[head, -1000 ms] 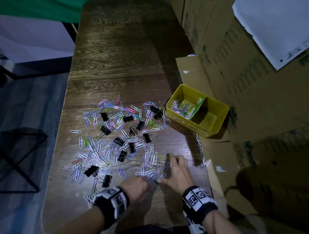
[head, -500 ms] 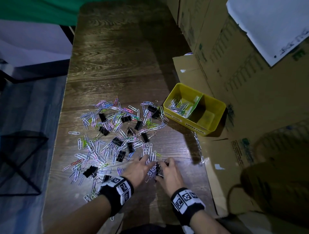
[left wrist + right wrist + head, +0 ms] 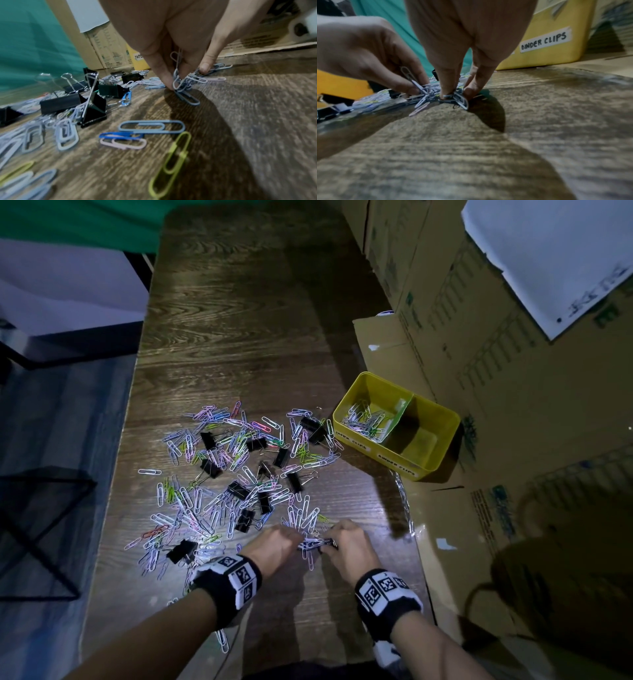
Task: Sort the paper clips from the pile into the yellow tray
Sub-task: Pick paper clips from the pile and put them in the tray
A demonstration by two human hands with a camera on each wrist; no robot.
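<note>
Now the left hand (image 3: 274, 544) and the right hand (image 3: 346, 546) both pinch one bunch of paper clips (image 3: 317, 543) on the table (image 3: 239, 337); its long axis runs left-right between them. Further right stands the yellow tray (image 3: 442, 446).

Left hand (image 3: 171, 40) fingertips (image 3: 167, 78) around bunched paper clips (image 3: 184, 83) on wooden table (image 3: 248, 121)

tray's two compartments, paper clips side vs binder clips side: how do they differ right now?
The paper clips compartment holds a small heap of coloured paper clips; the binder clips compartment shows only bare yellow floor. The paper clips compartment sits nearer the pile on the table; the binder clips compartment lies on the far side of the green divider, nearer the cardboard boxes. Both belong to the same yellow tray and carry a handwritten label on the front wall.
</note>
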